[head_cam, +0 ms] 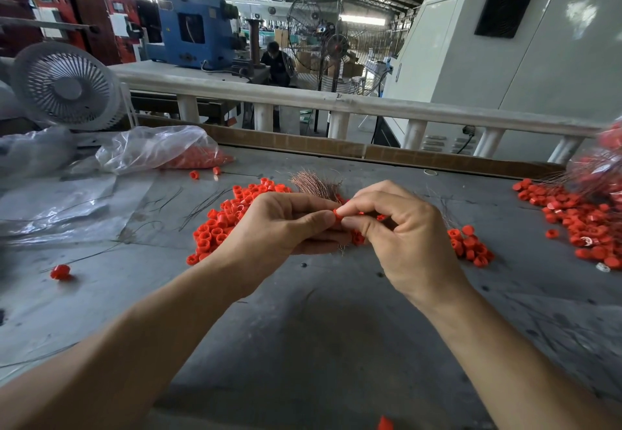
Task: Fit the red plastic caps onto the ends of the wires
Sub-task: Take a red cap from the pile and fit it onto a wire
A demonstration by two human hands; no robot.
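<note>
My left hand [286, 224] grips a bundle of thin copper-coloured wires [313, 185], whose ends fan out behind my fingers. My right hand [400, 227] pinches one red plastic cap [337, 213] between thumb and forefinger, right against my left thumb. Whether a wire end sits inside the cap is hidden by my fingers. A heap of loose red caps [222, 224] lies on the grey table [319, 328] under and left of my hands, with a smaller cluster [469, 244] to the right.
At the right edge lies a pile of capped wires [579, 217]. A clear plastic bag of red caps [168, 150] sits at the back left, near a white fan [67, 86]. Stray caps [60, 272] and loose wires [202, 204] lie scattered on the left.
</note>
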